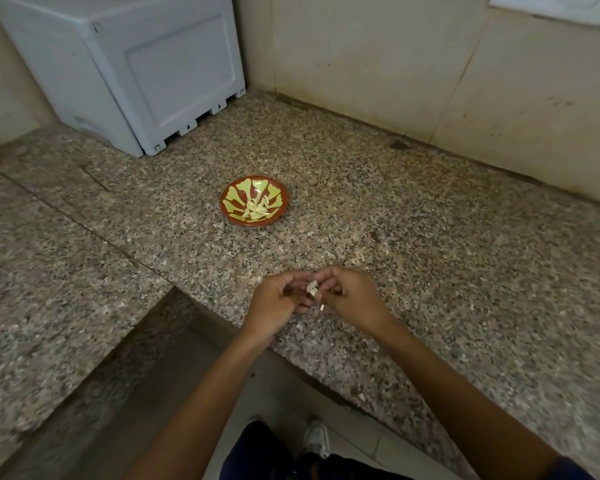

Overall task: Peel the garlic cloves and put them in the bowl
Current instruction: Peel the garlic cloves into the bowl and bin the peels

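A small red bowl point(234, 211) with a yellow-green pattern sits on the granite counter point(395, 237), with several peeled garlic cloves point(257, 207) inside it. Nearer to me, above the counter's front part, my left hand point(276, 301) and my right hand point(352, 294) meet fingertip to fingertip. Together they pinch a garlic clove point(312, 288) with pale papery skin. A small bit of skin point(321, 308) shows just below the clove.
A white plastic appliance point(129, 71) stands at the back left corner against the tiled wall point(430, 81). The counter is L-shaped, with its inner edge beneath my forearms. Small skin scraps point(361, 396) lie near that front edge. My shoe point(316, 438) shows on the floor below.
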